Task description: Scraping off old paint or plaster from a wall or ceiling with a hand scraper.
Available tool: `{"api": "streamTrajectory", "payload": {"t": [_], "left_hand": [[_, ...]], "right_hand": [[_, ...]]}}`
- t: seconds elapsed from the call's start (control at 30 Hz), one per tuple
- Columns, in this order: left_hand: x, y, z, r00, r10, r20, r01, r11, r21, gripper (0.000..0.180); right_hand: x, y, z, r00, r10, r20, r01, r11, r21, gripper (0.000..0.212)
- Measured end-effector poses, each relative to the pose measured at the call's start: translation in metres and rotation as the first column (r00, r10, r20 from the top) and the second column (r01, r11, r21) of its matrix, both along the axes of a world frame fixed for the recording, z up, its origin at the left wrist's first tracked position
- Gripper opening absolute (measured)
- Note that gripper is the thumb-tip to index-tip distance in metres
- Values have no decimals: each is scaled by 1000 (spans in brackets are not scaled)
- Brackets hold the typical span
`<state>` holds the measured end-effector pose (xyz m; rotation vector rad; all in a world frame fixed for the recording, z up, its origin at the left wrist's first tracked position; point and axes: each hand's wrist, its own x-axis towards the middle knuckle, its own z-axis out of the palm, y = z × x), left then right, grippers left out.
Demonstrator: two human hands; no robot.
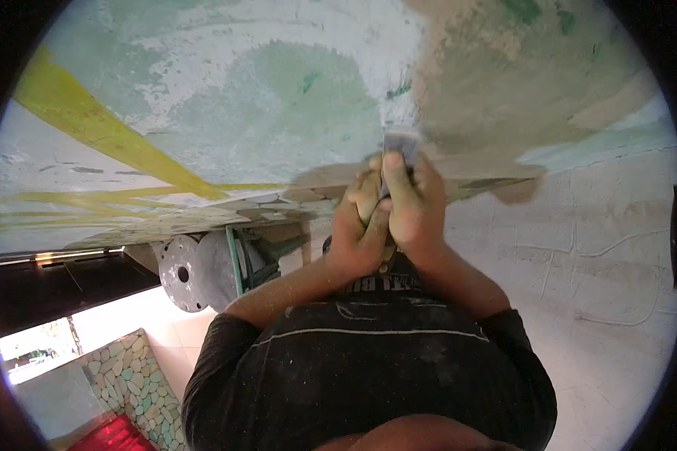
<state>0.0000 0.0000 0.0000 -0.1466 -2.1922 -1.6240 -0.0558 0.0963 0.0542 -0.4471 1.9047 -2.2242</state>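
Note:
Both my hands are closed together in front of my chest around a scraper (401,140) with a flat grey metal blade. My right hand (417,203) has its thumb laid along the blade's base. Wrapped in beside it, my left hand (359,218) touches the right one, and between them they hide most of the handle. The blade's edge meets the painted wall (301,98), at a whitish patch between pale green paint and a brownish shaded area. Scuffed and worn paint surrounds that spot.
A yellow stripe (113,124) crosses the wall at left. Below it stand a round grey drum-like object (184,272) and a green frame (235,259). Pebble-patterned stonework (132,376) and something red (113,434) are at lower left. A whitish, marked surface (579,255) spreads at right.

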Motion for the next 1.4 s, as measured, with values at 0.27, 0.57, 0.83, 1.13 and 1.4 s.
{"api": "streamTrajectory", "payload": {"t": [0.27, 0.57, 0.83, 1.13, 1.4], "left_hand": [[6, 4, -11, 993, 39, -110, -40, 999, -2, 39], [16, 7, -11, 997, 19, 81, -31, 988, 152, 38], [6, 4, -17, 997, -39, -68, 47, 991, 127, 39], [0, -3, -24, 983, -38, -180, 42, 999, 16, 37], [14, 1, -11, 999, -32, -27, 34, 997, 71, 42]], "right_hand": [[3, -5, -10, 997, -76, -32, 76, 997, 1, 31], [12, -1, 1, 993, 2, 118, 2, 999, -37, 29], [9, 1, -18, 992, 56, 111, -37, 985, -169, 29], [6, -6, -18, 993, -107, -49, 109, 993, 50, 32], [11, -7, -2, 995, -79, 63, 76, 995, 60, 30]]}}
